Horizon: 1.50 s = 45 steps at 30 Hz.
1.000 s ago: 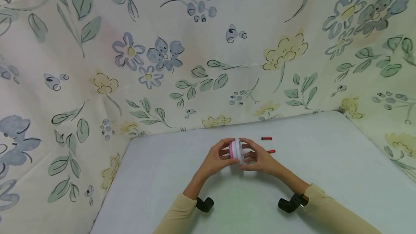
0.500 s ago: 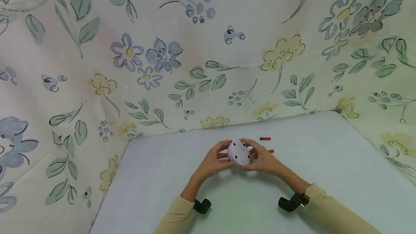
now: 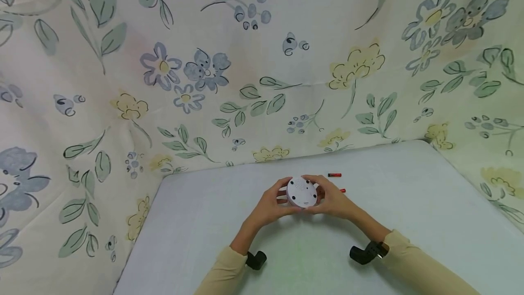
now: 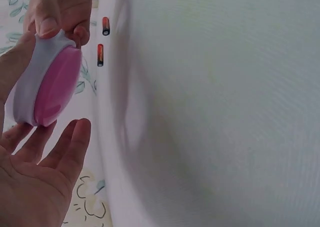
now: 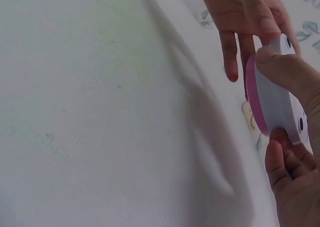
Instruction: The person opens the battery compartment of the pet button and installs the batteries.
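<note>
White-and-pink disc (image 3: 302, 192) now faces white side up to me, edge-on a second ago; my left hand (image 3: 273, 202) and right hand (image 3: 332, 200) both grip it above the pale table (image 3: 409, 222). Two red batteries (image 3: 335, 175) behind, floral cloth (image 3: 204, 67) around.

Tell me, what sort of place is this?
Probably a makeshift recording booth: floral sheets hang as walls around a white-covered table, where two hands hold a round pink-and-white gadget near two small batteries.

Table (image 3: 409, 204) covered in pale grey-white cloth. Two small red-and-black batteries lie on it: one (image 3: 334, 175) nearer the floral backdrop, one (image 3: 342, 190) closer in.
</note>
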Tool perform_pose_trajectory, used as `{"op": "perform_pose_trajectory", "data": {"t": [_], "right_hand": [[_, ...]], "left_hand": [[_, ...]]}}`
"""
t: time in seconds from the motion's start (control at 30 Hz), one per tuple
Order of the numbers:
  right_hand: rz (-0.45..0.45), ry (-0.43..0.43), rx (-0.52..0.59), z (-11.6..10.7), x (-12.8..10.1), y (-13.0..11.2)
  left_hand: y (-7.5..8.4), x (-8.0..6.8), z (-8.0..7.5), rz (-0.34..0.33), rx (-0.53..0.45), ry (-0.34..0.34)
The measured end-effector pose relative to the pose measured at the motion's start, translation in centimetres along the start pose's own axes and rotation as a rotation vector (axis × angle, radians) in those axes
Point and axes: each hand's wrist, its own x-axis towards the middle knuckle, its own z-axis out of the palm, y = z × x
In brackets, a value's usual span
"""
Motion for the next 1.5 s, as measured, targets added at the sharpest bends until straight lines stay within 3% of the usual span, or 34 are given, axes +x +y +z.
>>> {"op": "perform_pose_trajectory", "data": {"t": [0.27, 0.5, 0.73, 0.9, 1.1, 1.33, 1.43, 1.5], "right_hand": [[0.032, 0.028, -0.022, 0.9, 0.3, 0.2], [0.092, -0.064, 0.008, 1.2, 0.0, 0.7], [0.090, -0.089, 0.052, 1.4, 0.0, 1.0], [0.092, -0.119, 0.027, 1.4, 0.2, 1.0], [0.090, -0.169, -0.017, 0.6, 0.5, 0.5], [0.095, -0.154, 0.033, 0.1, 1.1, 0.7], [0.068, -0.157, 0.030, 0.1, 1.3, 0.7], [0.033, -0.163, 0.011, 0.2, 1.5, 0.6]], "left_hand": [[-0.3, 0.1, 0.1, -0.060, 0.052, 0.017], [-1.0, -0.1, -0.4, -0.088, 0.116, -0.012], [-1.9, -0.3, -0.7, -0.090, 0.066, -0.030], [-2.2, -0.4, -0.6, -0.093, 0.091, -0.029], [-2.3, -0.5, -0.6, -0.095, 0.134, -0.029], [-2.5, -0.7, -0.6, -0.103, 0.084, -0.027], [-1.1, -1.0, -0.8, -0.090, 0.062, -0.023], [-1.1, -1.1, -0.8, -0.082, 0.059, -0.014]]}}
